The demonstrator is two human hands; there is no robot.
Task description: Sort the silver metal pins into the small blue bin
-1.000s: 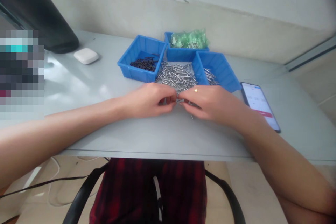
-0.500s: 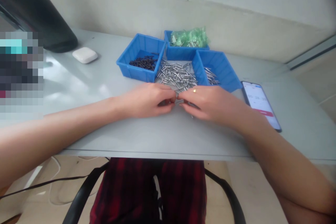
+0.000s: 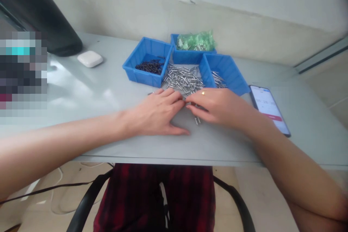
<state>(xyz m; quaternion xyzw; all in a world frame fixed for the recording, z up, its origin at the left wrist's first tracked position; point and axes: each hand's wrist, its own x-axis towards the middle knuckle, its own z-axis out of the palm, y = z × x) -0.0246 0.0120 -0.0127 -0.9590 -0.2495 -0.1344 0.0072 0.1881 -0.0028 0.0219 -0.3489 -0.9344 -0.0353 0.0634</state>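
Note:
A loose pile of thin silver metal pins [image 3: 185,78] lies on the desk between the blue bins. My left hand [image 3: 160,110] rests palm down at the pile's near left edge, thumb stretched away from the fingers, with no object visible in it. One silver pin shows past its far knuckles. My right hand [image 3: 214,103], with a ring on one finger, curls over the near edge of the pile. Its bent fingertips almost meet my left fingers, and what they hold, if anything, is hidden. A few pins [image 3: 197,120] stick out below my right thumb.
One blue bin [image 3: 133,75] holds dark screws [image 3: 149,66]; another bin [image 3: 232,70] contains silver pins. Behind them a third bin [image 3: 187,58] carries a green plastic bag [image 3: 195,40]. A phone [image 3: 269,108] lies right, a white case [image 3: 90,58] left, near a dark cylinder [image 3: 54,18].
My left hand has opened from a curled grip, its thumb swinging out toward the desk's front edge. My right hand has stayed nearly in place, and more pin ends show beneath it.

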